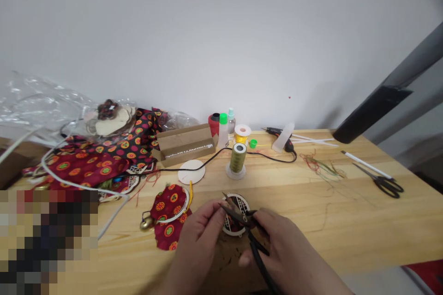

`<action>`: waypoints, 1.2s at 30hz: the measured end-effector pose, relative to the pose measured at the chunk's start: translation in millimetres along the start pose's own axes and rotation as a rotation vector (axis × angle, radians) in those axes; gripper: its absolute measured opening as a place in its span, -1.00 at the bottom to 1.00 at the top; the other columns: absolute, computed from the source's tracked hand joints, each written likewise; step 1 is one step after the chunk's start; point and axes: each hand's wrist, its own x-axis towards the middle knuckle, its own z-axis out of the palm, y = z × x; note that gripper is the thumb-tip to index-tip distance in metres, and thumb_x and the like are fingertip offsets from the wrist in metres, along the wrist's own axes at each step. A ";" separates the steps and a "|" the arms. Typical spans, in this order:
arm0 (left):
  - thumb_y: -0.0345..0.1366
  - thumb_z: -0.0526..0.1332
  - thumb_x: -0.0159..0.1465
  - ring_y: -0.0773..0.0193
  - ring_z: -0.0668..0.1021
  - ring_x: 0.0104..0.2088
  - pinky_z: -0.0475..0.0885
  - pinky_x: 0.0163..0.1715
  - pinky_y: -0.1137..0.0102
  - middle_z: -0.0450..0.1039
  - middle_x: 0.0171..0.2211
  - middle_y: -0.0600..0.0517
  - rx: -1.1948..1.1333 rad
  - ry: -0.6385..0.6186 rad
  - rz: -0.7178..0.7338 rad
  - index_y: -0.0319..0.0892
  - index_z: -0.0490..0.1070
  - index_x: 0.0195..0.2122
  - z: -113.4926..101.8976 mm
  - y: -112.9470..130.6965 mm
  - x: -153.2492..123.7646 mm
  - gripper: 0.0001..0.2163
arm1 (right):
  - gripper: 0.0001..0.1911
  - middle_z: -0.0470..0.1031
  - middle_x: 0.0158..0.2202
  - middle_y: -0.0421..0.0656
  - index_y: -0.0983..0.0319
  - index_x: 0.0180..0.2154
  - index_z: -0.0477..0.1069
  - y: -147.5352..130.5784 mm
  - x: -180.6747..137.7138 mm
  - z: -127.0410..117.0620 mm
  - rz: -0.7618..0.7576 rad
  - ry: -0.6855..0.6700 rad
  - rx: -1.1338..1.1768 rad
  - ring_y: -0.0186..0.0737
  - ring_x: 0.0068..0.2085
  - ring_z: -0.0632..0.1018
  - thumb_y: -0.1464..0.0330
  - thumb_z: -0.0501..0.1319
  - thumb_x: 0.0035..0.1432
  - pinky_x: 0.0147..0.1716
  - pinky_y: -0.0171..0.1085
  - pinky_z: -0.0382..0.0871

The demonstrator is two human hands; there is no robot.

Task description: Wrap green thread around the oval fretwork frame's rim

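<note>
My right hand [282,242] grips black-handled scissors [238,215], their blades parted and pointing up and left. Beside the blade tips, my left hand [204,228] is closed in a pinch; what its fingers hold is too small to make out. Under the blades is a round white lattice frame [232,230] with dark patterned fabric inside, partly covered by hands and scissors. Left of my left hand lies a red flowered fabric piece [169,205] with a white ring, a yellow cord [190,195] and a brass bell [146,224]. Dark scraps are scattered below the frame.
An olive thread spool [238,159] stands beyond my hands, near a white disc [191,171] and an open cardboard box [185,146]. Patterned fabric [100,159] is heaped at left. A glue gun [278,133], loose threads [321,165] and other scissors [382,182] lie to the right.
</note>
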 end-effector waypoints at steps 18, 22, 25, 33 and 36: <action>-0.19 0.18 0.19 0.16 0.53 -0.27 0.39 -0.23 0.39 0.58 -0.33 0.00 -0.053 -0.028 -0.045 -0.15 0.56 -0.25 -1.1 -1.1 0.8 -0.77 | -0.85 0.53 -0.37 -0.15 0.20 -0.41 0.48 0.4 1.3 -0.2 -0.076 0.044 -0.040 -0.19 -0.35 0.46 0.25 0.26 0.00 -0.41 -0.32 0.18; -0.19 0.18 0.20 0.16 0.53 -0.26 0.38 -0.22 0.41 0.58 -0.33 0.01 -0.045 -0.026 -0.031 -0.13 0.57 -0.25 -1.5 -2.6 0.9 -0.78 | -0.88 0.52 -0.41 -0.20 0.20 -0.44 0.48 5.7 1.6 2.0 -0.110 0.074 0.003 -0.24 -0.37 0.45 0.28 0.29 -0.02 -0.43 -0.35 0.17; -0.20 0.19 0.20 0.15 0.53 -0.23 0.38 -0.21 0.40 0.59 -0.28 0.00 -0.061 -0.032 -0.040 -0.11 0.57 -0.22 -1.4 -2.9 0.3 -0.78 | -0.93 0.51 -0.46 -0.27 0.16 -0.44 0.49 9.5 2.0 4.1 -0.141 0.077 0.068 -0.30 -0.41 0.44 0.31 0.32 -0.04 -0.44 -0.38 0.16; -0.21 0.19 0.21 0.22 0.52 -0.26 0.36 -0.21 0.44 0.58 -0.32 0.03 -0.081 -0.044 -0.045 -0.13 0.56 -0.25 -1.2 -2.4 1.4 -0.80 | -0.89 0.44 -0.55 -0.29 0.18 -0.50 0.48 12.7 3.5 6.1 -0.153 0.090 0.040 -0.35 -0.48 0.39 0.29 0.33 -0.04 -0.50 -0.40 0.13; -0.20 0.23 0.16 0.28 0.49 -0.40 0.36 -0.37 0.49 0.54 -0.47 0.06 -0.118 0.016 -0.073 -0.17 0.55 -0.38 -0.7 -1.9 3.5 -0.83 | -0.83 0.42 -0.55 -0.28 0.22 -0.55 0.43 9.9 -1.5 3.6 -0.200 0.096 0.003 -0.35 -0.49 0.37 0.29 0.35 -0.10 -0.52 -0.40 0.11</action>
